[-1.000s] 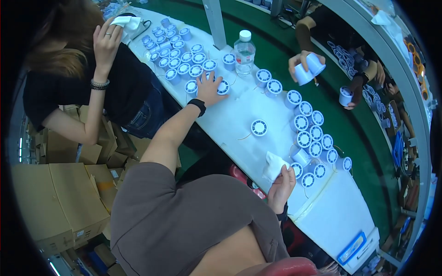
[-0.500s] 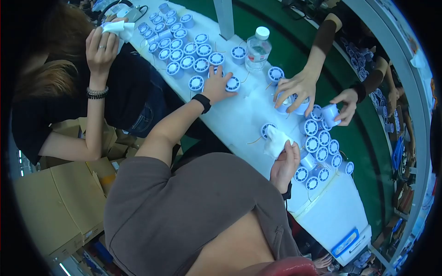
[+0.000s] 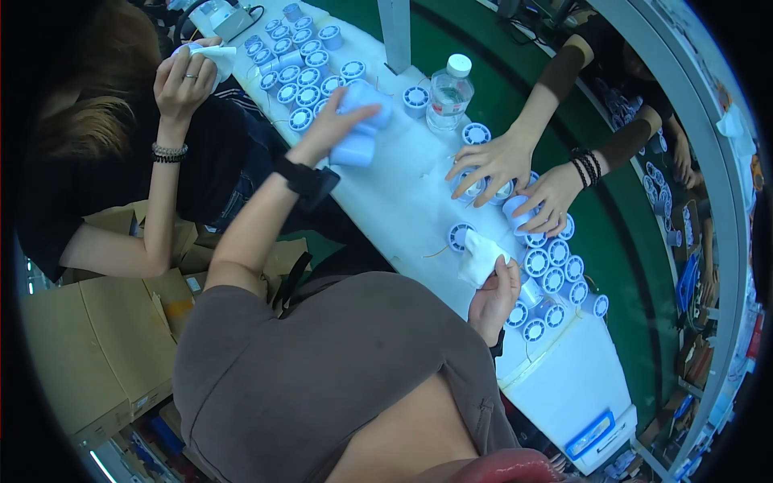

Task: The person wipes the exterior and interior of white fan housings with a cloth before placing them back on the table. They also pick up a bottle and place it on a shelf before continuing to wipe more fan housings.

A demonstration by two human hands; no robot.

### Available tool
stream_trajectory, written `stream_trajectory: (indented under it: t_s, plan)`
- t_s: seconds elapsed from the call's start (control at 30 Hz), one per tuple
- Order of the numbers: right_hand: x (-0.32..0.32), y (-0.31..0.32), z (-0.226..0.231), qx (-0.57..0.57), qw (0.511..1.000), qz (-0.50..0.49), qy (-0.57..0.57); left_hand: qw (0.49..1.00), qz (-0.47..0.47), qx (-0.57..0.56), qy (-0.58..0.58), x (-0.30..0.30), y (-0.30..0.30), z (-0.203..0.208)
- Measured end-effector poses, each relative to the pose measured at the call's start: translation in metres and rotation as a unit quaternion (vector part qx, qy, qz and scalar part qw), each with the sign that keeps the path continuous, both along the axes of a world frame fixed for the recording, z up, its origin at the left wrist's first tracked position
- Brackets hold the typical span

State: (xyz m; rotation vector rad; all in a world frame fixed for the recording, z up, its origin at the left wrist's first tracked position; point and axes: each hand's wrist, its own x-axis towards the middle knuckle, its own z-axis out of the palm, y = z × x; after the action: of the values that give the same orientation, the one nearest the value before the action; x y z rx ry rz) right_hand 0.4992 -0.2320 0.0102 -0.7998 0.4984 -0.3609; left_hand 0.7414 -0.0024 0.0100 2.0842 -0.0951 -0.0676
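My left hand (image 3: 328, 129) is closed round pale blue plastic cylinders (image 3: 353, 150), tipped on their sides at the near edge of the group. They are smeared by motion, and how many it grips is hard to tell. Behind it stand several like cylinders with slotted round tops (image 3: 308, 76). My right hand (image 3: 493, 302) pinches a white cloth (image 3: 481, 258) between thumb and fingers. Just beyond the cloth a single cylinder (image 3: 460, 237) with a thin wire stands upright. More of these cylinders (image 3: 554, 278) are grouped to the right of that hand.
Across the white table (image 3: 419, 205), a co-worker's two hands (image 3: 503, 165) touch cylinders. At the left another person's hand (image 3: 181, 84) holds a white cloth. A clear bottle with a white cap (image 3: 451, 95) stands near a metal post (image 3: 394, 36). Cardboard boxes (image 3: 97, 346) lie lower left.
My left hand has gone from resting on upright cylinders to gripping tilted ones, shifting up and left. The co-worker's hands have moved left and closer together. My right hand still holds the cloth.
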Motion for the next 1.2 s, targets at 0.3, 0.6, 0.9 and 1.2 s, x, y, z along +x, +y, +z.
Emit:
stream_trajectory:
  t_s: [0.3,0.6,0.9,1.2]
  plan:
    - [0.008,-0.018,0.022,-0.049,0.997,-0.059,-0.004,0.999,0.008,-0.01,-0.047,0.189,0.045,0.05]
    - [0.046,0.001,0.034,-0.143,0.961,-0.197,0.131,0.895,0.127,0.411,-0.121,0.411,-0.05,-0.099]
    - [0.077,0.001,0.022,-0.09,0.967,-0.15,0.186,0.898,0.032,0.431,-0.076,0.385,-0.073,-0.141]
    - [0.065,-0.005,0.025,-0.064,0.969,-0.202,0.125,0.926,-0.03,0.207,-0.314,0.226,0.022,-0.017]
